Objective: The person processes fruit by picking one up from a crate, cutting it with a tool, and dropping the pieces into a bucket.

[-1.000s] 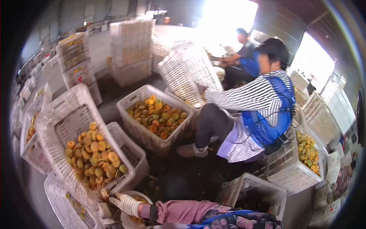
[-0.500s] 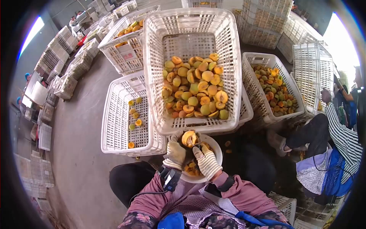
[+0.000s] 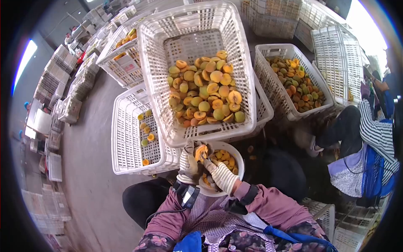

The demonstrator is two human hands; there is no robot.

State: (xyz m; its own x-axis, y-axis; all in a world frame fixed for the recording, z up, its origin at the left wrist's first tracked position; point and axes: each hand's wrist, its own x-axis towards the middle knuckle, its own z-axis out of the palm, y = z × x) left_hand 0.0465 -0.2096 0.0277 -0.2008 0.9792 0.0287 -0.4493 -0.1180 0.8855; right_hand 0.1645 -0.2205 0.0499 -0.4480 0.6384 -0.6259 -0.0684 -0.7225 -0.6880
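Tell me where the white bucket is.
In the head view, the white bucket sits at lower centre, just below the near edge of the largest crate, with the right hand partly over it.

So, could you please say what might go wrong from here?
The large crate holds apricots heaped toward its near end, so some might spill out. The apricot piece in the left hand could slip and miss the bucket. Whether the right hand holds a blade is hidden; if so, a nick is possible.
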